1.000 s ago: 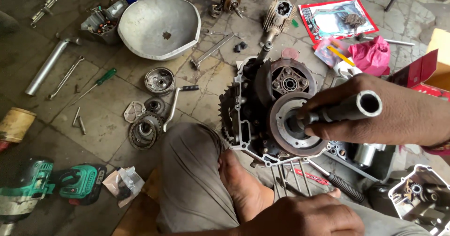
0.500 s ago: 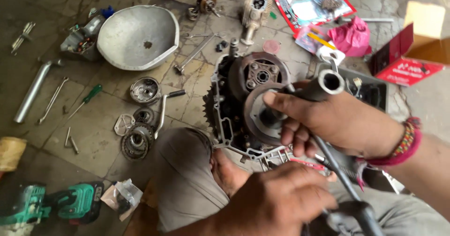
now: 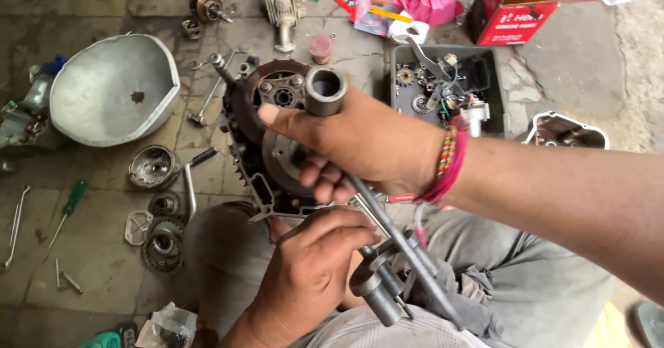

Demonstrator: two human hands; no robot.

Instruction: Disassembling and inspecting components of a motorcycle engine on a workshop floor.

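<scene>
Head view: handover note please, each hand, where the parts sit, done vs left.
Right hand: wrapped round the T-shaped socket wrench near its open socket end, over the engine case.
Left hand: gripping the wrench's lower end by the cross handle, above the lap.
Engine case lies on the floor between the knees, cover off, clutch side exposed.
Loose around: metal bowl and round clutch parts on the left, green screwdriver, grey parts tray behind.
Done: engine opened, parts laid out.
Left: socket not seated on anything yet.

Grey steel socket wrench [image 3: 377,210], hollow end up, slants over the dark, greasy engine block [image 3: 266,147]; both hand-held.
</scene>
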